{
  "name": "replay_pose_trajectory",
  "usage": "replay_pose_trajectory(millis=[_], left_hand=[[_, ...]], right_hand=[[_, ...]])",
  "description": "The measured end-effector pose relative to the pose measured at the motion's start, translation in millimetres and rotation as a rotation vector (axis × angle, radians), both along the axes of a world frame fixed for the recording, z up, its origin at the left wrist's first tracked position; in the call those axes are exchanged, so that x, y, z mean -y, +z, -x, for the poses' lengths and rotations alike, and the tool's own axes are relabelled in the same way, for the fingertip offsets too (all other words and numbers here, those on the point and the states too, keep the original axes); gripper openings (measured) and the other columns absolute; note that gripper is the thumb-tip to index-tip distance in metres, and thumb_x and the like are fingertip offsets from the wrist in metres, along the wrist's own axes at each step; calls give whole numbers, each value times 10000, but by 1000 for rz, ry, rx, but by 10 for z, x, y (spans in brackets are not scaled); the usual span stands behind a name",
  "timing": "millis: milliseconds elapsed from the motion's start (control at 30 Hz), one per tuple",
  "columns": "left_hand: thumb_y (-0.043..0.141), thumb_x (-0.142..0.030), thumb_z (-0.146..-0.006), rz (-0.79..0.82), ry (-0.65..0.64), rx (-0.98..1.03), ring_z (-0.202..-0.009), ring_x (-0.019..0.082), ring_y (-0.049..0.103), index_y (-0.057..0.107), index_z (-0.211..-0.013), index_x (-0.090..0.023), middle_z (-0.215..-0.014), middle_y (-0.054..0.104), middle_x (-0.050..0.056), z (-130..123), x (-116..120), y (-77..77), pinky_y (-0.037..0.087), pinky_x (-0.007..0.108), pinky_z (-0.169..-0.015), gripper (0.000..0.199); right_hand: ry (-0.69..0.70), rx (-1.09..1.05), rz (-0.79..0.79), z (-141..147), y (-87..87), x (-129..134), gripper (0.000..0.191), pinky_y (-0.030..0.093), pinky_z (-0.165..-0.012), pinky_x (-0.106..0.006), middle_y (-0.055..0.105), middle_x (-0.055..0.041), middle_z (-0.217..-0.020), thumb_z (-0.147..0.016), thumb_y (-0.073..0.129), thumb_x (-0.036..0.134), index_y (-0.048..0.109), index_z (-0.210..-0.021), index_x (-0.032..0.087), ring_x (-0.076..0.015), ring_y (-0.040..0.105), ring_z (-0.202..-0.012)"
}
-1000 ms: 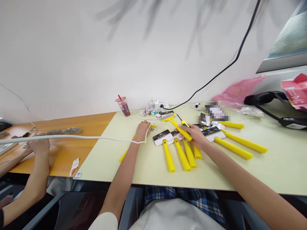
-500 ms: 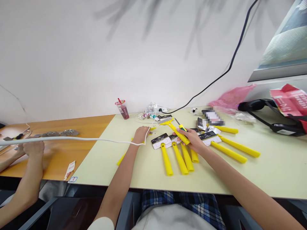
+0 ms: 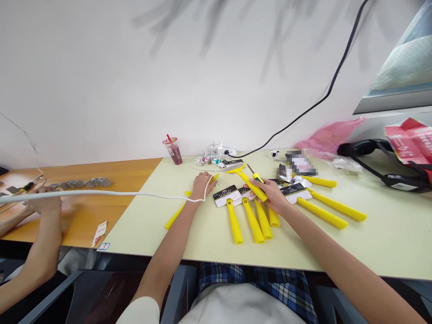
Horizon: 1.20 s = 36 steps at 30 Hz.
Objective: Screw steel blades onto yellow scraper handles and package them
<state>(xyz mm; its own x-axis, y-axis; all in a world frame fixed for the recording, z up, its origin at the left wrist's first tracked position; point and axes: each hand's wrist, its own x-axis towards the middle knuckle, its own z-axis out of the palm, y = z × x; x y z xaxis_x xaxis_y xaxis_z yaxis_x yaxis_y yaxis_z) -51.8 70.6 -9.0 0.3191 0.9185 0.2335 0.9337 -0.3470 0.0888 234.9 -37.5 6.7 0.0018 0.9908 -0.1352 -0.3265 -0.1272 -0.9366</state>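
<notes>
My right hand [image 3: 274, 196] is wrapped round the handle of a yellow scraper [image 3: 248, 182], whose metal blade points up and left. A screwdriver [image 3: 257, 177] with a green and yellow handle is in the same hand, tip upward. My left hand [image 3: 201, 184] rests on the table with its fingers apart, over a yellow tool [image 3: 174, 217] that shows on both sides of it. Between and below the hands lie several yellow-handled scrapers [image 3: 234, 221] with black and white cards [image 3: 227, 195]. More yellow handles [image 3: 322, 212] lie right of my right hand.
A white cable [image 3: 135, 194] crosses in front of my left hand. Behind are a red-strawed cup [image 3: 173, 152] and a power strip [image 3: 227, 150]. A black headset [image 3: 374, 166] and pink bag [image 3: 330, 137] stand right. Another person's hand [image 3: 45, 202] is at the wooden table [image 3: 128, 180].
The fingers of my left hand have loosened and spread over the yellow tool. My right hand still holds the scraper and screwdriver, almost unmoved. The view has shifted slightly.
</notes>
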Motion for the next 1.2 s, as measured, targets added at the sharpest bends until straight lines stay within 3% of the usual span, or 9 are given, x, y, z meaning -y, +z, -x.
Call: replay_pose_trajectory(millis=[333,467,633,800,900,1067,1200], left_hand=[[522,-228,-1078,-45,-31,213,-1279,349,619,801,-1009,-201,-1198,749,193,-23,56,15,424,494,-1147,289],[574,-230,-1049,-80,-10,447,-1284,330,618,775,-1087,-231,-1242,757,155,-60,74,39,420,481,-1173,205],[644,-263,-995,-43,19,836,-1024,234,686,732,-1074,-244,-1135,773,64,-183,107,12,521,391,-1032,119],[728,-411,-957,121,30,1244,-885,184,709,705,-1042,-206,-1024,790,67,-319,127,-23,576,322,-837,224],[789,-434,-924,263,-9,1426,-952,195,762,717,-1091,-182,-1082,814,111,-374,147,-3,614,344,-895,311],[871,-264,-865,580,-41,1799,-1108,214,797,733,-1099,-183,-1163,816,117,-442,189,47,626,385,-1074,283],[807,-293,-946,644,-16,1908,-1238,232,773,736,-1053,-190,-1209,819,118,-465,205,77,619,380,-1115,164]], right_hand=[[-6,5,-5,21,37,15,350,508,-371,-225,854,-193,-1158,-804,991,385,769,-957,160,-162,709,-622],[-25,3,-10,31,51,24,383,503,-372,-231,860,-171,-1112,-756,1019,361,740,-943,177,-162,703,-611],[-56,1,-12,18,18,15,399,516,-383,-226,860,-150,-1123,-748,1023,383,747,-955,182,-158,710,-630],[-84,-1,-21,15,16,12,419,532,-397,-217,857,-147,-1141,-745,1028,400,750,-969,181,-150,710,-632],[-101,-2,-22,12,15,6,416,542,-405,-221,855,-151,-1146,-765,1019,414,753,-986,184,-158,723,-640],[-95,-3,-12,4,6,-1,376,561,-418,-216,851,-155,-1168,-813,990,417,764,-999,182,-162,739,-659],[-65,6,3,9,11,7,344,572,-423,-218,857,-152,-1135,-837,972,394,768,-1021,187,-183,763,-681]])
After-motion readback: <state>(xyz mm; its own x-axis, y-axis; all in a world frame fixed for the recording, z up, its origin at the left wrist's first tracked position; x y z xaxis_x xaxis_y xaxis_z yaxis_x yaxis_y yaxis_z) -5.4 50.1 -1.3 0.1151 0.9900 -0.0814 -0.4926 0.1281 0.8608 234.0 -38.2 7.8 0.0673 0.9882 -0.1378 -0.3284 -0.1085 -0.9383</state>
